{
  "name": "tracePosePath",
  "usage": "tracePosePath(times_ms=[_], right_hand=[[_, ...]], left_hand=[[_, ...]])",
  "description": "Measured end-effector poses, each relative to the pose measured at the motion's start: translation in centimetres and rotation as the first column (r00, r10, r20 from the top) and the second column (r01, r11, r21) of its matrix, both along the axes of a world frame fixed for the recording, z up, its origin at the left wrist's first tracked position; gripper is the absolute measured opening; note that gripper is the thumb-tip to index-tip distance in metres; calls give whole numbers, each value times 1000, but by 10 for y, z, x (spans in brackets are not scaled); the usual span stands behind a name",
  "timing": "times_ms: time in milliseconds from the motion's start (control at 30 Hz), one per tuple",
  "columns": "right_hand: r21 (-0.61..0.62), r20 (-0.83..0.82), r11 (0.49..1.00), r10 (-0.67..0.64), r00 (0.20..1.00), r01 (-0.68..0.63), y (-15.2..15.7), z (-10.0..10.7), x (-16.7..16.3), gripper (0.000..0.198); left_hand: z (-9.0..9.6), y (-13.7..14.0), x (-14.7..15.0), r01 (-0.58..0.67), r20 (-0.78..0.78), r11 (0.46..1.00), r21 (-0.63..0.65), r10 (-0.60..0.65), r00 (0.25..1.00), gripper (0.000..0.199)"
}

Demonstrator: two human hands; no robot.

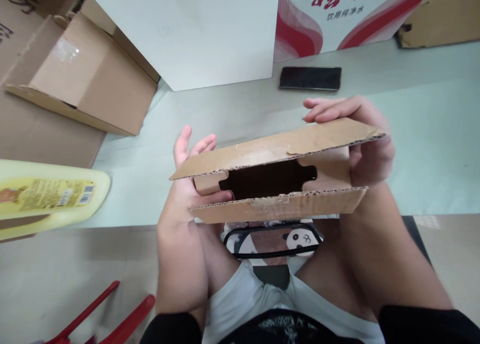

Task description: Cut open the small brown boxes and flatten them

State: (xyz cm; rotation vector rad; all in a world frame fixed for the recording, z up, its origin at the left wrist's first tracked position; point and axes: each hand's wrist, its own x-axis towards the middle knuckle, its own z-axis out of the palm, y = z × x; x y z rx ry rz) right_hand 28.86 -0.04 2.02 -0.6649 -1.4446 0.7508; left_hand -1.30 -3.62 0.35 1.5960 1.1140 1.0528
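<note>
A small brown cardboard box (pixel 270 206) is held up over the front edge of the table, its opening turned toward me. Its two long flaps stand apart, and the short side flaps fold inward around a dark gap. My left hand (pixel 187 184) grips the box's left end, with one finger along the opening and other fingertips showing behind the upper flap. My right hand (pixel 369 139) is wrapped round the right end, its fingers over the back of the upper flap. The box's inside is too dark to make out.
Behind the box a black phone (pixel 310 78) lies on the pale green table (pixel 427 124). A large white box (pixel 210 29) and a red-and-white printed carton (pixel 337 19) stand at the back. Brown cartons (pixel 101 69) and a yellow bottle (pixel 56 196) occupy the left. Red handles (pixel 127 319) show below.
</note>
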Motion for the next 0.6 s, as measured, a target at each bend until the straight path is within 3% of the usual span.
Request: tracePosePath(times_ms=[167,333,467,600], right_hand=[[-61,3,998,19,1000,-18,-4,0,-8,44],[-29,22,997,75,997,-75,-8,4,-14,41],[-68,34,996,63,997,-60,-11,7,-15,43],[-100,9,995,-21,1000,22,-11,6,-16,42]], left_hand=[[1,2,-7,-83,45,995,60,81,996,106],[2,5,-15,-141,-12,978,154,145,989,84],[5,5,-17,-124,-35,979,163,131,991,79],[6,3,-10,-77,58,991,109,71,996,80]])
